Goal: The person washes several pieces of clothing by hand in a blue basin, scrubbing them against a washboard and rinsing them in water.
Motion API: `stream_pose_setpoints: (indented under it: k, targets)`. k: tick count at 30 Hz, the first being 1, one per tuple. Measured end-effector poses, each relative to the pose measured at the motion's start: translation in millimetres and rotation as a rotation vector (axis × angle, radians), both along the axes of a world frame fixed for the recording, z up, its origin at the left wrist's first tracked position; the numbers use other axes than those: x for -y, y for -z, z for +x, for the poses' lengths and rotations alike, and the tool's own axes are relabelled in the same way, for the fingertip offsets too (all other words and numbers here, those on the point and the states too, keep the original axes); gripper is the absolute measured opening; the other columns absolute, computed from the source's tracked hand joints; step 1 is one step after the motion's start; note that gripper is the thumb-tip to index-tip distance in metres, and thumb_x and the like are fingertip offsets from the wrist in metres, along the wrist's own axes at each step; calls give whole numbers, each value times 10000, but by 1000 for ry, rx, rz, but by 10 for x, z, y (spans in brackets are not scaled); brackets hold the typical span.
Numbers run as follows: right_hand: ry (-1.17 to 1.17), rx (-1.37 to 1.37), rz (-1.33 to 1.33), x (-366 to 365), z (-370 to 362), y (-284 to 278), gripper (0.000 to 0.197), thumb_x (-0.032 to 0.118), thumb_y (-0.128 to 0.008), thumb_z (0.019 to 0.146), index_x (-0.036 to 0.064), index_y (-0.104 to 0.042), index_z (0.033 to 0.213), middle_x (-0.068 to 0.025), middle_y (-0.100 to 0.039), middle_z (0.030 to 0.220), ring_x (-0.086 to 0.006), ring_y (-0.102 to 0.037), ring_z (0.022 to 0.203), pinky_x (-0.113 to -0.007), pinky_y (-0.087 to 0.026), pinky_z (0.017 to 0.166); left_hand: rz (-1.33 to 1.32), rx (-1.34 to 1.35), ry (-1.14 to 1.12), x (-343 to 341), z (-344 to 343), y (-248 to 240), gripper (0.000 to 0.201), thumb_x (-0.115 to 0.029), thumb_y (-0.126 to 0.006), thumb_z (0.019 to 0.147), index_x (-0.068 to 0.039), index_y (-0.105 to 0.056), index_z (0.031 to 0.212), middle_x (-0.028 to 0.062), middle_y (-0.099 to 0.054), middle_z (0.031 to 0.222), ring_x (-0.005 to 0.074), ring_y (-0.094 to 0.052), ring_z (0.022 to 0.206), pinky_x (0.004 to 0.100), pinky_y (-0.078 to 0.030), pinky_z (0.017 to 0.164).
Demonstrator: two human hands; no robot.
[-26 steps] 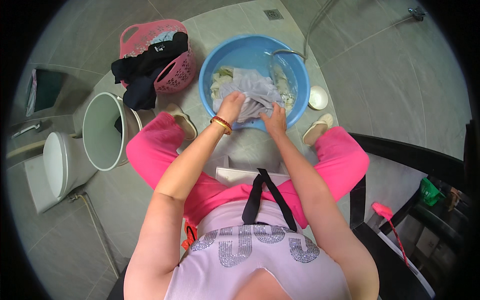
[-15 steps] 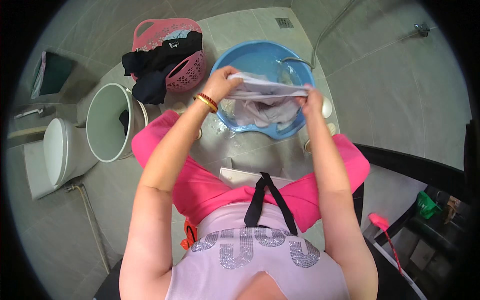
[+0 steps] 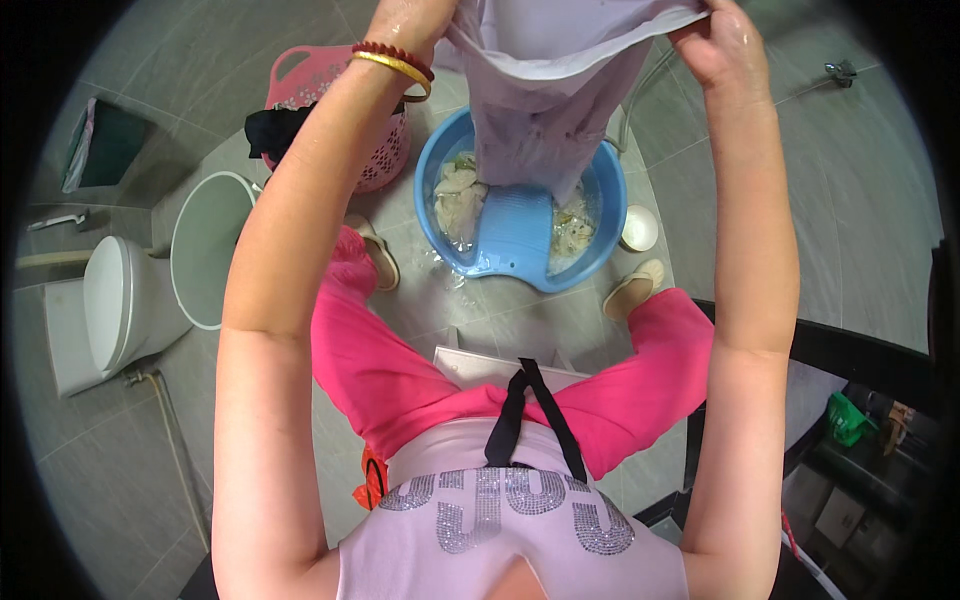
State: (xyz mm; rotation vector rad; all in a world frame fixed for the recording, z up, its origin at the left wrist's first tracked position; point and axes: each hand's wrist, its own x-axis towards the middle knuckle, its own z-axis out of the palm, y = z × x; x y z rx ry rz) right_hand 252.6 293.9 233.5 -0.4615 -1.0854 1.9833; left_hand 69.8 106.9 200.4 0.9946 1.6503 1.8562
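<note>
A wet, pale lilac garment [image 3: 550, 115] hangs stretched between my two raised hands at the top of the view. My left hand [image 3: 413, 28] is closed on one upper corner, its fingertips partly out of sight behind the cloth and the frame edge. Gripping the opposite corner is my right hand [image 3: 727, 48]. The lower end of the cloth reaches down over a blue basin [image 3: 512, 240] with a ridged washboard slope. Inside the basin, whitish wet cloth [image 3: 459, 205] lies left of the slope, and more light cloth [image 3: 573, 232] sits in water on the right.
A pink basket [image 3: 300, 75] with dark clothes [image 3: 275, 132] stands at the far left. Nearer are a pale bucket [image 3: 212, 250] and a white toilet [image 3: 108, 300]. A small white bowl [image 3: 640, 228] sits right of the basin. A shower hose [image 3: 645, 85] runs behind the garment.
Both hands have risen up and away from the basin and moved apart. The garment, bunched low over the basin before, now hangs spread out, uncovering the washboard slope and the cloth beside it.
</note>
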Motion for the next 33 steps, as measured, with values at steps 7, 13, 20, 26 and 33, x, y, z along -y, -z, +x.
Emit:
stream_pose_setpoints:
  k: [7, 13, 20, 26, 33]
  targets:
    - [151, 382, 182, -285, -100, 1595, 248, 128, -552, 825, -10, -641, 1011, -104, -621, 874, -201, -589, 761, -341, -509, 658, -372, -85, 81, -114, -215, 1244, 239, -184, -509, 873, -43, -613, 1036, 2, -610, 774, 88, -565, 661, 233, -461, 590]
    - [-45, 1359, 481, -159, 21, 3936, 387, 197, -461, 828, 126, -560, 1196, -246, -500, 1213, -399, -481, 1112, -484, -366, 960, -869, -365, -78, -101, -191, 3365, 281, -206, -483, 879, -81, -567, 1116, 226, -618, 977, 393, -569, 959, 455, -451, 833]
    - [-166, 1408, 863, 53, -318, 5001, 665, 148, -536, 779, 243, -312, 1398, -190, -205, 1463, -394, -191, 1342, -447, -158, 1104, -1020, -726, 84, -534, 213, 4287, 472, -276, -479, 900, -296, -368, 1358, 135, -276, 1446, 397, -283, 1292, 532, -305, 1006]
    - [-351, 1566, 917, 82, -850, 5324, 625, 191, -559, 789, 324, -346, 1361, -87, -276, 1446, -411, -279, 1288, -506, -250, 1053, -1071, -928, 120, -609, -46, 5098, 483, -359, -433, 918, -330, -314, 1386, 132, -254, 1464, 404, -313, 1281, 518, -330, 986]
    - [-760, 1578, 949, -398, -1273, 5371, 456, 226, -499, 827, 257, -482, 1281, -112, -404, 1361, -331, -431, 1203, -446, -370, 993, -1277, -799, 393, -972, -335, 5246, 292, -283, -493, 851, -147, -632, 1070, 169, -630, 1029, 353, -616, 900, 467, -474, 782]
